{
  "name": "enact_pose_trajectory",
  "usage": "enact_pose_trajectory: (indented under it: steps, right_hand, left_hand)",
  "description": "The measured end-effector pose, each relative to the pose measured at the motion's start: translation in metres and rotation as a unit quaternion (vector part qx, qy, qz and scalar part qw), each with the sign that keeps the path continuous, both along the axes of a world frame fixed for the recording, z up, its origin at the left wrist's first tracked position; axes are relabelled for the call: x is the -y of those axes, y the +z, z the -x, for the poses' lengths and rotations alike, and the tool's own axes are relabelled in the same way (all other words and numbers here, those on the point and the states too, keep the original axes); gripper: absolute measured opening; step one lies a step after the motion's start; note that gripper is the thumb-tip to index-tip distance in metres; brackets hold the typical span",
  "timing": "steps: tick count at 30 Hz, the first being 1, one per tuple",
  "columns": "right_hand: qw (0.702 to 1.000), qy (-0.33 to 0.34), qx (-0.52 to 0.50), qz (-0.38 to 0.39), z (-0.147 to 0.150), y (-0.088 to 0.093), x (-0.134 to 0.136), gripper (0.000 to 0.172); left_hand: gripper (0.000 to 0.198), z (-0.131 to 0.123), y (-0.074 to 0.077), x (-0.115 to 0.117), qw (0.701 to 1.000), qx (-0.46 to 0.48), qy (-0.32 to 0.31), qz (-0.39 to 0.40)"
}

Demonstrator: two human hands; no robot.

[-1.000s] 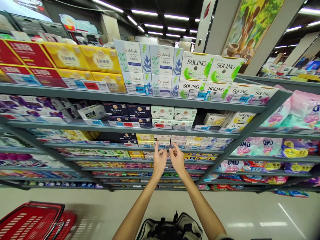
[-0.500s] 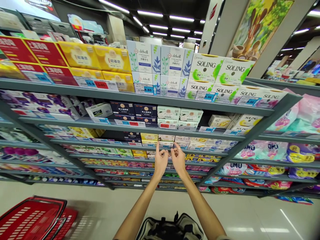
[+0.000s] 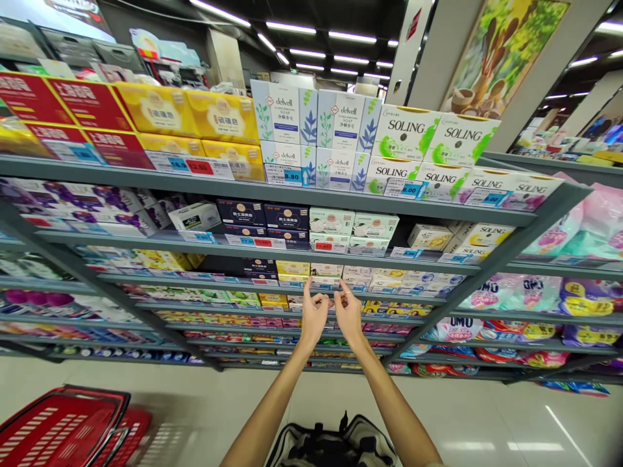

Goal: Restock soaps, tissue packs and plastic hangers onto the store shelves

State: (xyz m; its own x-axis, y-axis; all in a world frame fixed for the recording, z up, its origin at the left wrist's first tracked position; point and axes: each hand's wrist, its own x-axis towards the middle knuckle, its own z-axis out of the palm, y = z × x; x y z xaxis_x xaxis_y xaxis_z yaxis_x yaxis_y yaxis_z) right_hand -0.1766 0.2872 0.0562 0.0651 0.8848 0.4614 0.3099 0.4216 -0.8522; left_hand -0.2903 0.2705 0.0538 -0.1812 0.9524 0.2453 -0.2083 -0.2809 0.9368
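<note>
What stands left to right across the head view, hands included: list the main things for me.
Basket → navy boxes → left hand → right hand → OMO bags.

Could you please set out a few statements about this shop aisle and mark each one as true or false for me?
1. The left hand and right hand are side by side in front of the shelves. True.
2. The left hand is gripping a delvell box. False: it holds no box, and its forefinger points up.
3. The green-printed SOLING boxes stand to the right of the delvell boxes. True.
4. The shopping basket at lower left is blue. False: the basket is red.
5. OMO bags are on shelving to the right of the hands. True.
</note>
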Motion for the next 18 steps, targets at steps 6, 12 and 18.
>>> enact_pose_trajectory:
  steps: [6,12,18]
  right_hand:
    - [1.0,-0.003,-0.015,-0.019,0.004,0.0,-0.003,0.062]
    - [1.0,-0.004,-0.023,-0.011,0.007,0.0,-0.006,0.062]
    - [0.998,0.015,-0.065,0.005,0.012,0.002,-0.007,0.059]
  left_hand:
    - [0.081,0.004,0.0,-0.001,1.0,-0.009,0.01,-0.001]
    - [0.082,0.004,0.002,-0.001,1.0,-0.004,0.01,-0.003]
    - [0.082,0.006,0.003,-0.003,1.0,-0.012,0.006,0.002]
